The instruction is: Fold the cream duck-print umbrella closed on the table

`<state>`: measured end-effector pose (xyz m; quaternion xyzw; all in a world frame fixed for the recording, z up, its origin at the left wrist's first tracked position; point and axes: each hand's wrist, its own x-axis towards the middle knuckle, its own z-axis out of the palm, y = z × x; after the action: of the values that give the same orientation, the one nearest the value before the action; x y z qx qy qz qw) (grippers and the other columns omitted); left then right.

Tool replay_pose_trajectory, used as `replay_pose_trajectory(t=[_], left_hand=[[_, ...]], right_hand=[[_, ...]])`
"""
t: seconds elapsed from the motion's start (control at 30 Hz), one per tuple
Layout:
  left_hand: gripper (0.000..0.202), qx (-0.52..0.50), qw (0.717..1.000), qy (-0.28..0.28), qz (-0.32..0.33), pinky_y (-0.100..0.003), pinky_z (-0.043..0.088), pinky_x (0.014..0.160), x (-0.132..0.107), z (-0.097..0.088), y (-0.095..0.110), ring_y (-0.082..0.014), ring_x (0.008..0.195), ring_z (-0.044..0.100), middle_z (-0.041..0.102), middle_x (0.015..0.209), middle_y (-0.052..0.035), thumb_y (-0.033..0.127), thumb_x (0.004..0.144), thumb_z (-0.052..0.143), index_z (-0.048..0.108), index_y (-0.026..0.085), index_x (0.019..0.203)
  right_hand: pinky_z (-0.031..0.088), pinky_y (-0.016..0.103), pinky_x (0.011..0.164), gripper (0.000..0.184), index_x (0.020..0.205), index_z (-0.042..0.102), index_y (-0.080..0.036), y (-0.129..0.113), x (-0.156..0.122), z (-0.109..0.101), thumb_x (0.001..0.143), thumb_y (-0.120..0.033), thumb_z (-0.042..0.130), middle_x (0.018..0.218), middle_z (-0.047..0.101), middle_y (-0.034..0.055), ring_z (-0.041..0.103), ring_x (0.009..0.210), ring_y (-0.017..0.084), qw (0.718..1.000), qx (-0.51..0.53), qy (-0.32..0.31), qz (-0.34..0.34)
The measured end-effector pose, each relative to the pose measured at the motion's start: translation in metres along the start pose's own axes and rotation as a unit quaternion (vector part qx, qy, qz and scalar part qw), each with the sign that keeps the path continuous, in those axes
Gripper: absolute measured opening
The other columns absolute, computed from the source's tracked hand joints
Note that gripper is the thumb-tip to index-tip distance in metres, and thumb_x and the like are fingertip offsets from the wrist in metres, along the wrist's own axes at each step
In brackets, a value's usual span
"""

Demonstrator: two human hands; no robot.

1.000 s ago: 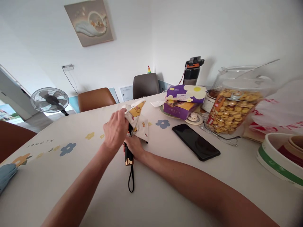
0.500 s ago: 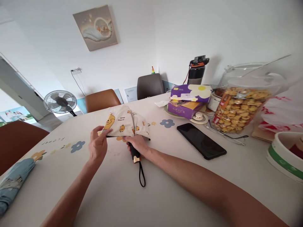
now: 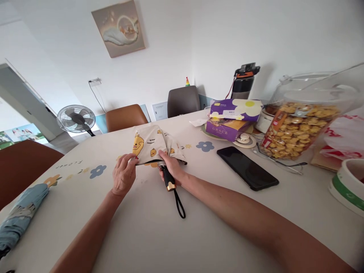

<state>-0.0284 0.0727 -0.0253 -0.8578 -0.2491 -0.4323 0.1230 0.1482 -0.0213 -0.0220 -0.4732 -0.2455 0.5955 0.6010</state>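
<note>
A cream folding umbrella (image 3: 152,146) printed with yellow ducks lies collapsed on the table, its fabric loosely spread and its canopy pointing away from me. Its black handle (image 3: 168,177) has a gold end and a black wrist loop (image 3: 179,204) that points toward me. My right hand (image 3: 172,167) wraps round the umbrella where the handle meets the fabric, thumb on the cloth. My left hand (image 3: 125,172) pinches the lower left edge of the fabric between thumb and fingers. Farther left on the table lies a folded blue umbrella (image 3: 24,214).
Right of my hands are a black phone (image 3: 247,168), purple boxes (image 3: 227,129), glasses (image 3: 284,165), a clear snack jar (image 3: 298,129) and a white-green bowl (image 3: 347,189). A dark bottle (image 3: 243,83) stands behind. Chairs (image 3: 126,118) and a fan (image 3: 76,118) are beyond the table (image 3: 142,242).
The view has shifted slightly, so things sit a little farther right. My left fingers have closed more on the fabric's edge, and my right thumb now rests up on the cloth.
</note>
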Motion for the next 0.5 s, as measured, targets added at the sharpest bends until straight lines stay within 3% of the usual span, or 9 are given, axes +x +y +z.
replay_pose_trajectory(t=[0.17, 0.37, 0.43, 0.5], left_hand=[[0.021, -0.053, 0.994, -0.088, -0.026, -0.033, 0.045, 0.087, -0.003, 0.000, -0.008, -0.0184, 0.099, 0.054, 0.062, 0.098, -0.0073, 0.016, 0.085, 0.038, 0.059, 0.020, 0.084], [0.022, -0.132, 0.970, -0.193, -0.065, -0.036, 0.043, 0.092, -0.006, 0.001, -0.013, -0.0193, 0.101, 0.054, 0.064, 0.100, -0.0065, 0.026, 0.084, 0.040, 0.061, 0.021, 0.080], [0.020, -0.136, 0.969, -0.170, -0.120, -0.036, 0.044, 0.090, -0.005, 0.002, -0.012, -0.0197, 0.100, 0.055, 0.064, 0.097, -0.0059, 0.026, 0.082, 0.043, 0.061, 0.021, 0.077], [0.019, -0.140, 0.965, -0.113, -0.192, -0.035, 0.046, 0.086, -0.001, 0.001, -0.005, -0.0187, 0.095, 0.057, 0.064, 0.098, -0.0057, 0.025, 0.082, 0.043, 0.061, 0.020, 0.083]], right_hand=[[0.037, 0.020, 0.032, 0.030, 0.057, 0.046, -0.017, 0.001, -0.002, 0.001, 0.076, -0.039, 0.055, 0.038, 0.046, -0.0025, 0.043, 0.032, 0.010, 0.998, -0.044, -0.033, -0.003], [0.035, 0.020, 0.032, 0.026, 0.056, 0.044, -0.018, 0.000, -0.007, 0.001, 0.076, -0.032, 0.051, 0.037, 0.046, -0.0017, 0.041, 0.030, 0.010, 0.996, -0.074, -0.040, -0.018], [0.035, 0.021, 0.033, 0.026, 0.055, 0.044, -0.018, 0.000, -0.008, 0.002, 0.076, -0.031, 0.050, 0.037, 0.046, -0.0017, 0.040, 0.030, 0.010, 0.997, -0.074, -0.036, -0.012], [0.036, 0.022, 0.033, 0.026, 0.055, 0.045, -0.018, 0.001, -0.008, 0.002, 0.076, -0.032, 0.051, 0.038, 0.047, -0.0013, 0.040, 0.031, 0.010, 0.996, -0.084, -0.024, -0.004]])
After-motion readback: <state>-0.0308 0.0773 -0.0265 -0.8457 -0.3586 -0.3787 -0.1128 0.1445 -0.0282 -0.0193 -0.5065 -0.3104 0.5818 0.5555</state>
